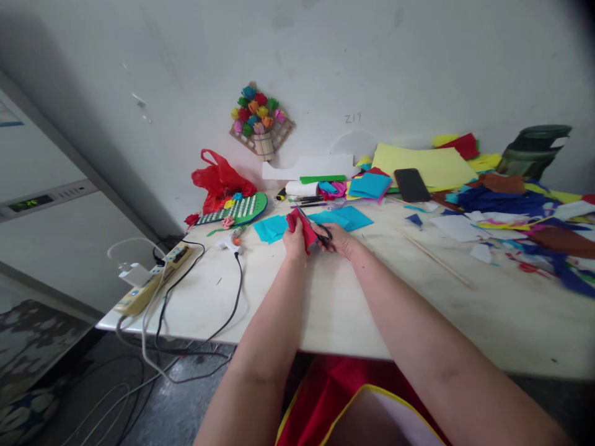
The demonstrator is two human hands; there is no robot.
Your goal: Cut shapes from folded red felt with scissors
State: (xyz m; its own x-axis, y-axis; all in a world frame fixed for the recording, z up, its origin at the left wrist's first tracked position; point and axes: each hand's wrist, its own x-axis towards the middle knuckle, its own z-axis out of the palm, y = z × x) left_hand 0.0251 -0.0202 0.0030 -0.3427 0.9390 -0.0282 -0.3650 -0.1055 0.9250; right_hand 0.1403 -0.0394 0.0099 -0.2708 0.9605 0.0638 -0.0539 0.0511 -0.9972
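A piece of red paper (305, 230), seemingly folded, is gripped in my left hand (294, 240) above the table. My right hand (338, 240) holds dark-handled scissors (324, 233), its fingers around the handles. The blades lie at the red paper's upper edge; whether they are cutting into it I cannot tell. Just behind both hands, blue paper sheets (346, 218) lie flat on the table, with another blue piece (270, 229) to the left.
A glue gun (230, 243) with a black cord lies left, near a power strip (153, 282). A wooden stick (434, 257), a phone (411, 185) and heaped paper scraps (506, 204) lie right. A red plastic bag (220, 179) stands at the back.
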